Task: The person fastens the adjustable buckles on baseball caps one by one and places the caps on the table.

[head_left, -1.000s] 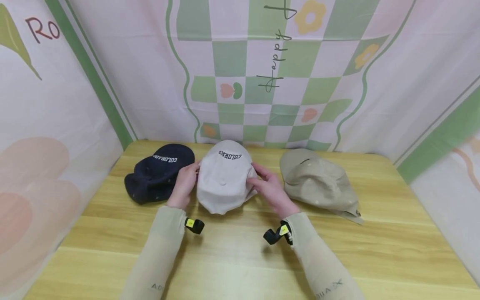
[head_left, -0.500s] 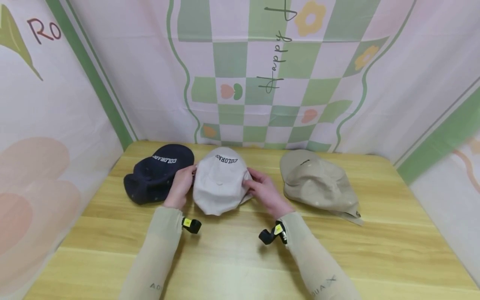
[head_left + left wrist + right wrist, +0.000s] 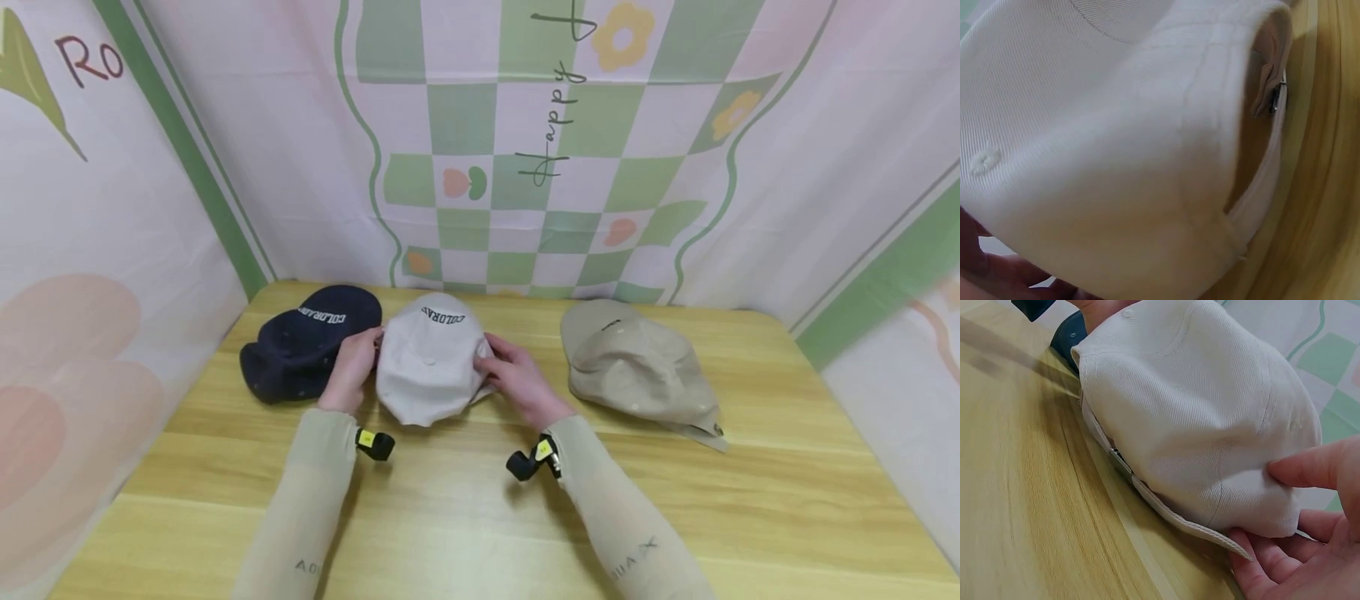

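L hand [image 3: 351, 368] & R hand [image 3: 522, 382] grip white "COLORA…" cap [image 3: 427, 379], nr navy "COLORAD…" cap [image 3: 296, 354].

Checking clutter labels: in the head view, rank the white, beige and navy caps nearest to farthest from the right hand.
1. White cap: held by the right hand, on its left.
2. Beige cap: to its right, apart.
3. Navy cap: far left, beyond the white cap.

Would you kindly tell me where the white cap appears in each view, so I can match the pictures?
Head: the white cap sits just left of and below centre.
Left wrist: the white cap fills most of the picture.
Right wrist: the white cap is upper centre.
Shared landmark: the wooden table.
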A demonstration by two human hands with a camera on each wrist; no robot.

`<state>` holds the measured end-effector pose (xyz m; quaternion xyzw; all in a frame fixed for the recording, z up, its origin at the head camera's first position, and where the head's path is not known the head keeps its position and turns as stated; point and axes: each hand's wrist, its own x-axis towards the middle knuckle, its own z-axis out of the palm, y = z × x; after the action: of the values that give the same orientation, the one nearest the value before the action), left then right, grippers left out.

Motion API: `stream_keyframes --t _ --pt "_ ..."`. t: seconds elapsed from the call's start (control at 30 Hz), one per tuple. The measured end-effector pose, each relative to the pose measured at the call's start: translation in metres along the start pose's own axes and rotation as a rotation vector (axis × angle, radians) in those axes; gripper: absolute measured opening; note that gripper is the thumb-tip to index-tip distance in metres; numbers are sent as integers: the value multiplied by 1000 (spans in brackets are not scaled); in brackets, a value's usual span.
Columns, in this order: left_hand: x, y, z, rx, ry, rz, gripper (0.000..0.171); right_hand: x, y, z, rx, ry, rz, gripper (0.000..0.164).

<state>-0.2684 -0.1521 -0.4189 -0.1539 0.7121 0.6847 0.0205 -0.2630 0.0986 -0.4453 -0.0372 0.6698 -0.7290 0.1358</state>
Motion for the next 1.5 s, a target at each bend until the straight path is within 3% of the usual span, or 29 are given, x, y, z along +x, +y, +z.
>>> stream_keyframes --t 0.63,0.77,0.97,1.2,1.5 --pt "9 3 -7 24 24 22 21 12 1 9 6 13 16 69" --pt "8 4 -9 45 -2 53 32 13 0 11 17 20 22 70" --pt "7 7 -10 45 -40 28 48 17 3 12 8 11 10 67" --pt "7 11 -11 37 -81 5 54 17 3 13 -4 1 19 70" --pt "0 21 -11 30 -106 61 59 15 2 15 -31 -11 17 76"
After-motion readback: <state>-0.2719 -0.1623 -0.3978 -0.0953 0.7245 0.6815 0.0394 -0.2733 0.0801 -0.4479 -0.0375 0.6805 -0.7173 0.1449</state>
